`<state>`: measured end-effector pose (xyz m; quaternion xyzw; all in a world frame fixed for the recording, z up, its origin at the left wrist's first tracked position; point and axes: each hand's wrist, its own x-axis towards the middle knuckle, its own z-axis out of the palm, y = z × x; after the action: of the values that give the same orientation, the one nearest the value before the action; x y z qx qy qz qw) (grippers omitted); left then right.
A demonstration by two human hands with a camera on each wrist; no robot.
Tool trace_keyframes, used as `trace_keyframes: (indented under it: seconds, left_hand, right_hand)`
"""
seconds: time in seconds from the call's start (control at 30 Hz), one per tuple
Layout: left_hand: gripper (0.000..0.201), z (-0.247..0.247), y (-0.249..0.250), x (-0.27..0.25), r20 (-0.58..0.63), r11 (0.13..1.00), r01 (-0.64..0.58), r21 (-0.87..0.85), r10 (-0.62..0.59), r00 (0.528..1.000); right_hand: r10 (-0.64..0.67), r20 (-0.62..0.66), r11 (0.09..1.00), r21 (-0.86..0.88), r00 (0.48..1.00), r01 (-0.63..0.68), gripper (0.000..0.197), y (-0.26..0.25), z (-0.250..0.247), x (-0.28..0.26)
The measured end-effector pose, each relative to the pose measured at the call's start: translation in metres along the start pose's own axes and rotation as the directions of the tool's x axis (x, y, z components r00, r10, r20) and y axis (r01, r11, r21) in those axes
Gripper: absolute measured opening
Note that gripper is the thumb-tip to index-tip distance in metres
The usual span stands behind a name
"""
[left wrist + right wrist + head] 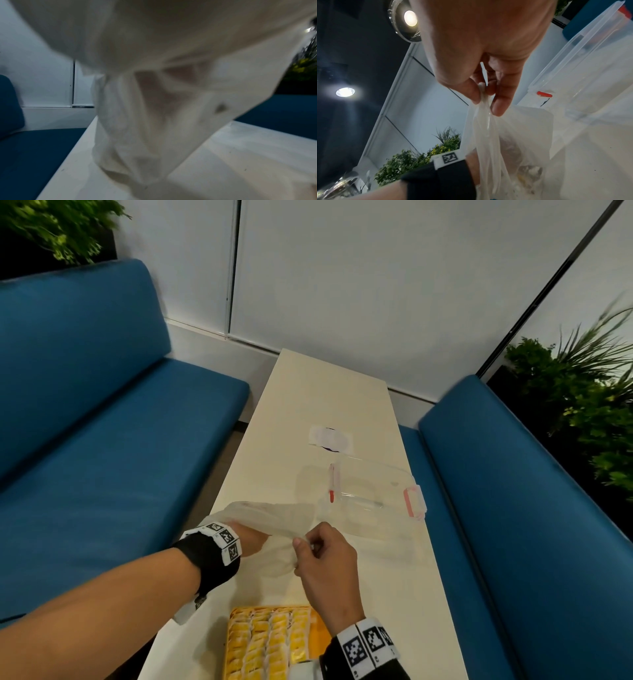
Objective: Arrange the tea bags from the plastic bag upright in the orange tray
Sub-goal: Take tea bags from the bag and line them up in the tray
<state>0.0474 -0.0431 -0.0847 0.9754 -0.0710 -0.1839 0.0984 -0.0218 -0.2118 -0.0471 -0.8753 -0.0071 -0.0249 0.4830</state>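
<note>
Head view: right hand (pixel 325 563) pinching the plastic bag (pixel 274 518) rim between thumb and fingers, left hand (pixel 251 541) plunged inside through the mouth, finger state hidden by the film. Orange tray (pixel 323 630) just behind both hands, rows of tea bags (pixel 267 642) already upright. Best now: keep the rim taut and lifted, feel for any last packet, draw out slowly, avoid crushing.

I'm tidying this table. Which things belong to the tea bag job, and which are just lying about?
In the job:
plastic bag, held by both hands
orange tray
tea bags standing in it

Lying about:
clear lidded box
white paper
</note>
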Motion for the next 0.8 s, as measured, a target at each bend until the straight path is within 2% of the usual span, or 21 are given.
trace_keyframes:
  seconds: [0.13, 0.2, 0.3, 0.33, 0.4, 0.47, 0.53, 0.63, 0.7, 0.8]
  left_hand:
    - [0.009, -0.007, 0.017, -0.004, -0.051, 0.984, -0.179, -0.004, 0.178, 0.983]
    - [0.017, -0.011, 0.02, -0.008, -0.099, 0.97, -0.241, -0.041, 0.236, 0.967]
    - [0.028, -0.018, 0.017, -0.019, -0.293, 0.931, -0.35, -0.108, 0.306, 0.906]
    - [0.029, -0.019, 0.014, -0.022, -0.354, 0.911, -0.382, -0.157, 0.309, 0.883]
    - [0.026, -0.018, 0.008, -0.03, -0.499, 0.837, -0.398, -0.376, 0.18, 0.848]
    - [0.024, -0.018, 0.002, -0.038, -0.532, 0.651, -0.379, -0.658, -0.045, 0.846]
    - [0.024, -0.015, 0.002, -0.045, -0.403, 0.363, -0.313, -0.877, -0.204, 0.892]
    - [0.023, -0.01, 0.007, -0.061, -0.169, -0.115, -0.205, -0.972, -0.264, 0.95]
    - [0.021, -0.002, 0.009, -0.07, -0.086, -0.288, -0.163, -0.944, -0.262, 0.961]
    - [0.019, 0.012, 0.013, -0.08, 0.004, -0.462, -0.114, -0.88, -0.247, 0.969]
  right_hand:
    - [0.058, -0.035, 0.998, -0.021, 0.998, -0.059, 0.026, 0.006, -0.007, 0.011]
    - [0.084, -0.058, 0.996, -0.023, 0.995, -0.085, 0.026, 0.007, -0.011, 0.016]
    - [0.138, -0.061, 0.99, 0.015, 0.989, -0.137, 0.025, 0.006, -0.02, 0.021]
    - [0.154, -0.054, 0.988, 0.037, 0.987, -0.152, 0.025, 0.007, -0.023, 0.022]
    - [0.165, -0.037, 0.985, 0.051, 0.986, -0.164, 0.025, 0.009, -0.026, 0.022]
    - [0.172, -0.026, 0.984, 0.041, 0.985, -0.171, 0.025, 0.016, -0.027, 0.021]
    - [0.185, -0.021, 0.982, 0.041, 0.982, -0.184, 0.025, 0.022, -0.027, 0.019]
    - [0.207, 0.005, 0.978, 0.019, 0.978, -0.207, 0.023, 0.032, -0.027, 0.013]
    - [0.208, 0.044, 0.978, -0.018, 0.977, -0.207, 0.021, 0.038, -0.027, 0.008]
    - [0.188, 0.123, 0.976, -0.135, 0.974, -0.172, 0.014, 0.04, -0.033, 0.002]
